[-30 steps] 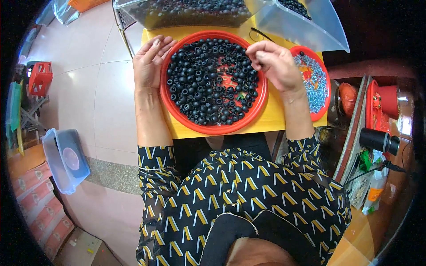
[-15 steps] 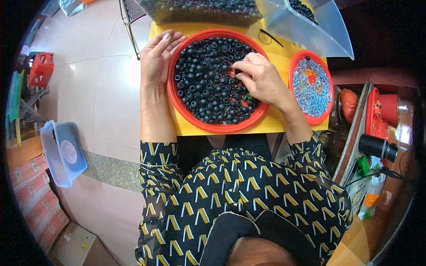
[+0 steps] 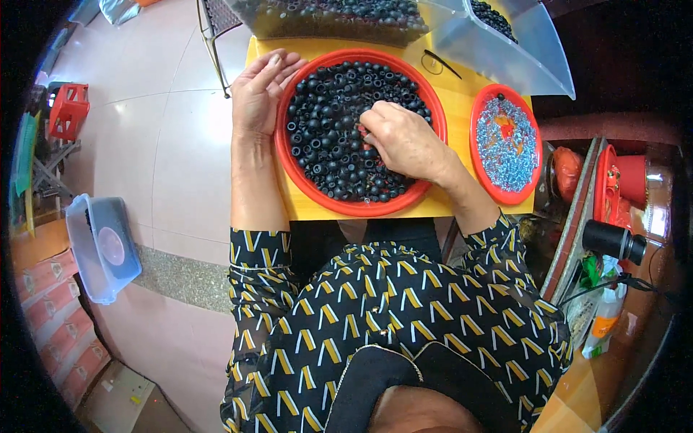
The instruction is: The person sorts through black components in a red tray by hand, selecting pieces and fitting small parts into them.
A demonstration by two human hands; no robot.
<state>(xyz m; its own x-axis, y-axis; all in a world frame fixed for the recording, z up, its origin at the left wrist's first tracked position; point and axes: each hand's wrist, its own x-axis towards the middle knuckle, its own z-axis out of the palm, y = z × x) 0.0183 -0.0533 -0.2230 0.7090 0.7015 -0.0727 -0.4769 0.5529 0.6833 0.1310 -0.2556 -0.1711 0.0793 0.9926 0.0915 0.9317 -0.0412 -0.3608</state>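
A round red tray [image 3: 287,162] full of small black round caps [image 3: 321,119], many hollow with an opening showing, lies on the yellow table. Against its left rim rests my left hand [image 3: 261,90], palm turned up and fingers loosely stretched, nothing in it. My right hand [image 3: 401,139] reaches in from the right over the middle of the tray. Its fingers are bent down and drawn together among the black caps; whatever they hold is hidden beneath them. To the right lies a smaller red oval tray [image 3: 476,148] with many small shiny clear-blue pieces [image 3: 505,169].
A clear bin [image 3: 332,25] of black pieces stands behind the tray, beside another translucent bin [image 3: 505,54]. Eyeglasses [image 3: 442,63] lie on the yellow table [image 3: 289,52]. A translucent tub [image 3: 105,249] sits on the floor at left; a black cylinder [image 3: 613,240] is at right.
My right hand has moved left and slightly down across the caps, toward the tray's middle. The large tray has shifted slightly right. My left hand stays at its rim.
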